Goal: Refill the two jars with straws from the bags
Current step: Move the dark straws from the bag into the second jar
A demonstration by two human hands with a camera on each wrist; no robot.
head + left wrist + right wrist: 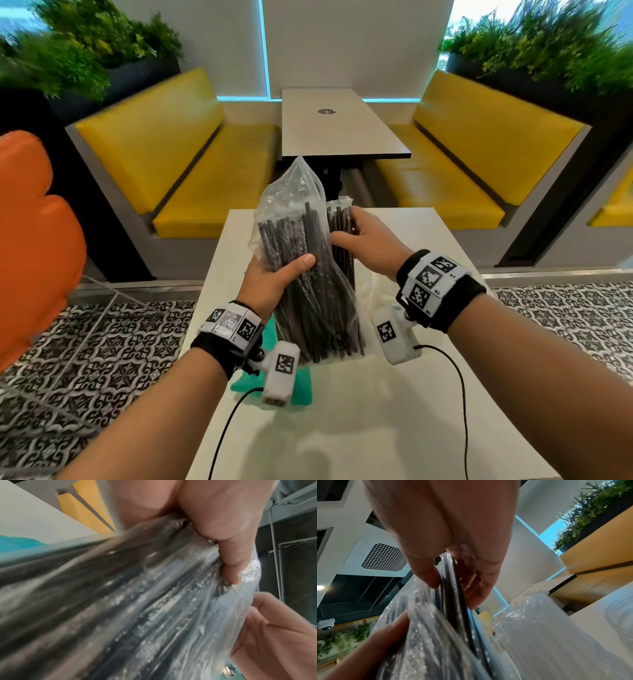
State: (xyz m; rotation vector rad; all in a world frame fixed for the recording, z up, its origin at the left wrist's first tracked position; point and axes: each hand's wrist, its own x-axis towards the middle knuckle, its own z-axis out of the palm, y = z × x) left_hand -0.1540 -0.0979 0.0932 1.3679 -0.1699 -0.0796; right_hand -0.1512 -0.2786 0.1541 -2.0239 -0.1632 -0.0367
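Observation:
A clear plastic bag (301, 260) full of black straws stands upright above the white table (394, 428). My left hand (274, 277) grips the bag round its middle, thumb across the front. Just to its right, my right hand (363, 236) holds a separate bunch of black straws (339, 222) that stands against the bag. In the right wrist view these straws (453, 582) sit between the thumb and the fingers (481, 588). The left wrist view shows the bag (154, 608) pressed under my left thumb (228, 550). No jar shows plainly in any view.
A teal flat item (245, 383) lies on the table under my left wrist. Another crumpled clear bag (536, 626) lies on the table to the right. Yellow benches (212, 192) and a second table (339, 126) stand ahead; an orange seat (30, 222) is at left.

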